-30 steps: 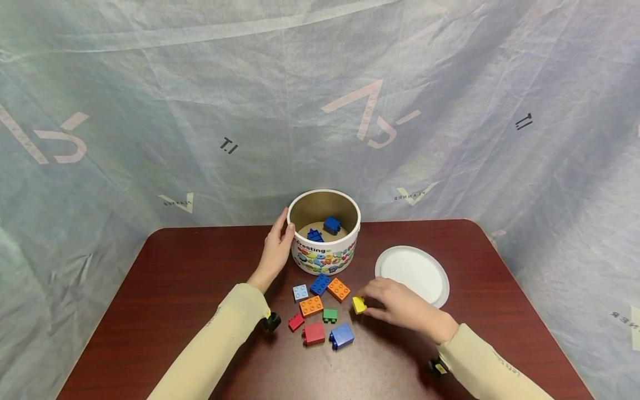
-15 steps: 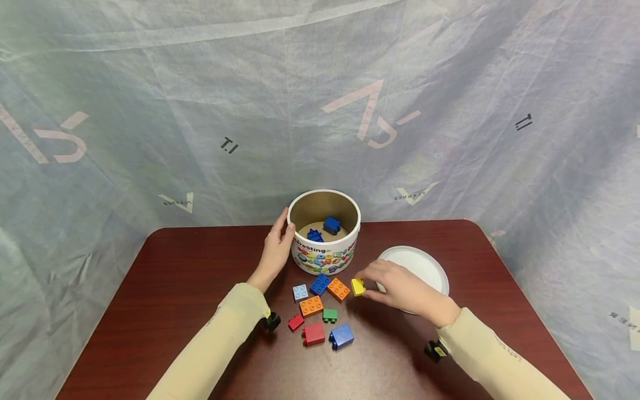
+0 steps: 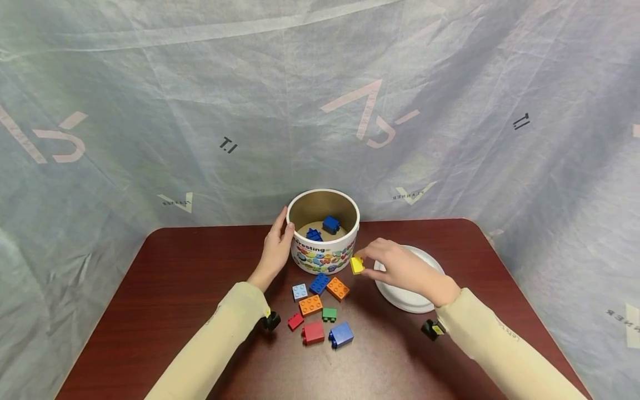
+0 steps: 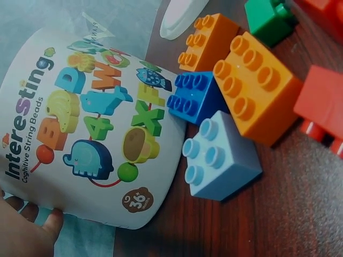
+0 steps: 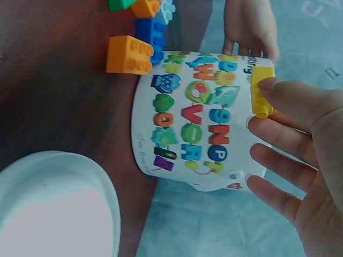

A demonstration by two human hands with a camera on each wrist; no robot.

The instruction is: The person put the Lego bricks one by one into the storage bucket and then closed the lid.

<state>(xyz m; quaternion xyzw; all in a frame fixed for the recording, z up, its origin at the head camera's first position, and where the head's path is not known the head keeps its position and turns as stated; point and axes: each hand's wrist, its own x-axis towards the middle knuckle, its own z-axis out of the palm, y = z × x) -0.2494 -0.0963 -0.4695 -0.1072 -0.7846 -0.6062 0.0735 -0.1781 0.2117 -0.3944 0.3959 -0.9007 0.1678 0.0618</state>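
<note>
In the head view my left hand (image 3: 276,247) rests against the left wall of a white bucket (image 3: 325,256) printed with colourful letters and animals, its fingers straight along the side. Two dark blue toy bricks (image 3: 331,224) lie inside the bucket. My right hand (image 3: 400,268) pinches a yellow toy brick (image 3: 357,265) between thumb and forefinger, beside the bucket's right front wall. The right wrist view shows the yellow brick (image 5: 262,85) overlapping the printed wall, with the other fingers (image 5: 281,164) spread out.
Several loose bricks lie before the bucket, among them an orange brick (image 3: 311,305), a green brick (image 3: 329,314), a red brick (image 3: 313,332) and a light blue brick (image 4: 222,160). A white round lid (image 3: 407,300) lies right of them, partly under my right hand. Behind the table (image 3: 190,278) hangs a grey sheet.
My right hand has carried the yellow brick up and away from the loose bricks, to beside the bucket's right wall. The left hand has stayed on the bucket.
</note>
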